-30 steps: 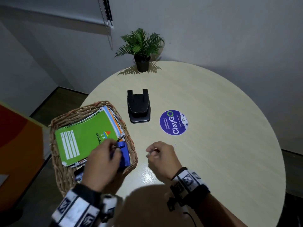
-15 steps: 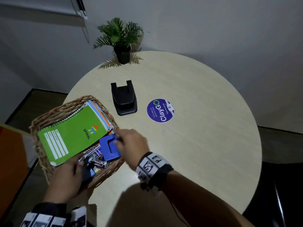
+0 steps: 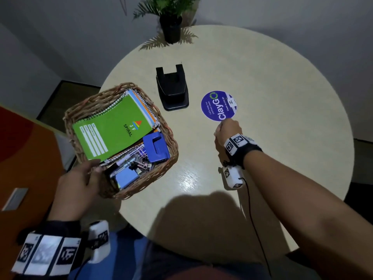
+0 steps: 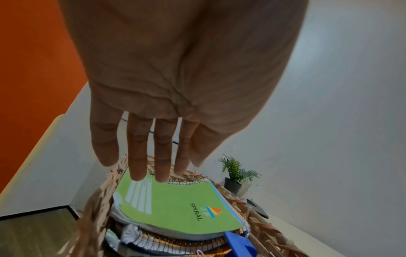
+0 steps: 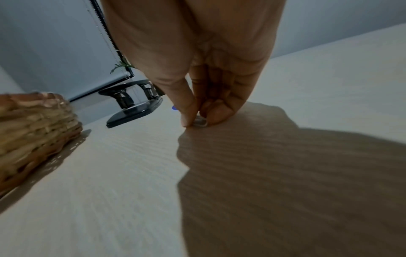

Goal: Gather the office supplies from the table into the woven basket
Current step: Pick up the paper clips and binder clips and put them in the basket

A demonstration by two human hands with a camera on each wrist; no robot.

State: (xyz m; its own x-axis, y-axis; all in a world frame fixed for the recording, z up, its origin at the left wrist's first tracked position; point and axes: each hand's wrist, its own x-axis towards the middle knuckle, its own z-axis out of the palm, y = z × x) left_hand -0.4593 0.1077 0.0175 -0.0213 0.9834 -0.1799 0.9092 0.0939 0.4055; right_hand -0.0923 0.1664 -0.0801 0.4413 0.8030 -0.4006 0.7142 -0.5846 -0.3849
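Observation:
The woven basket (image 3: 96,98) stands at the table's left edge. It holds a green spiral notebook (image 3: 113,126) on other notebooks, a blue hole punch (image 3: 156,147) and loose clips (image 3: 141,156). My left hand (image 3: 88,172) is at the basket's near-left rim. In the left wrist view its fingers (image 4: 140,156) are straight over the notebook (image 4: 175,208) and hold nothing. On the table just below the purple sticker, my right hand (image 3: 221,126) pinches a small silvery clip (image 5: 199,121) between thumb and forefinger. A black hole punch (image 3: 173,91) stands on the table behind the basket.
A round purple ClayGo sticker (image 3: 219,105) lies flat on the round pale table (image 3: 282,118). A potted plant (image 3: 169,21) stands at the far edge by the wall. The basket's left side overhangs the table edge, with an orange surface (image 3: 26,148) below.
My right hand left the basket and moved right to the table by the sticker, where it now pinches a small clip. My left hand drew back to the basket's near-left rim.

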